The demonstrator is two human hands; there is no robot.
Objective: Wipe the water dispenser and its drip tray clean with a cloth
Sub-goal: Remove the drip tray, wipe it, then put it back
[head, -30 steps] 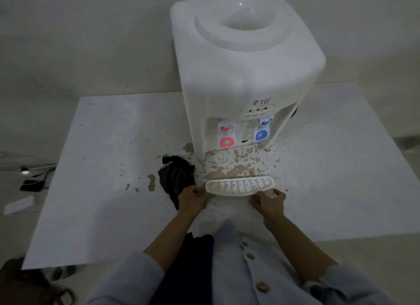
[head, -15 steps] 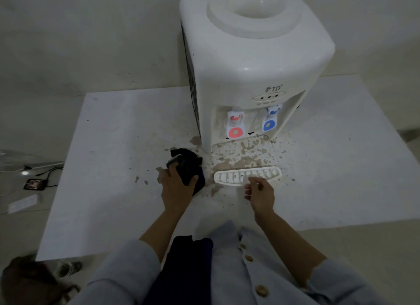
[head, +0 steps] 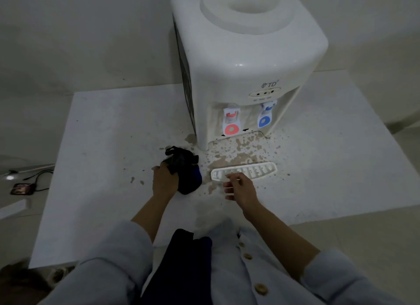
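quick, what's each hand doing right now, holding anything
Left hand: closed on the dark cloth on the table.
Right hand: open, empty, fingers spread just at the drip tray; contact cannot be told.

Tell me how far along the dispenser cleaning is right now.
Done: the drip tray is off the water dispenser and lies on the table in front of it. In hand: the left hand grips the dark cloth; the right hand hovers open at the tray's near edge. Left: brown stains cover the dispenser's base and the table, so wiping has barely begun.
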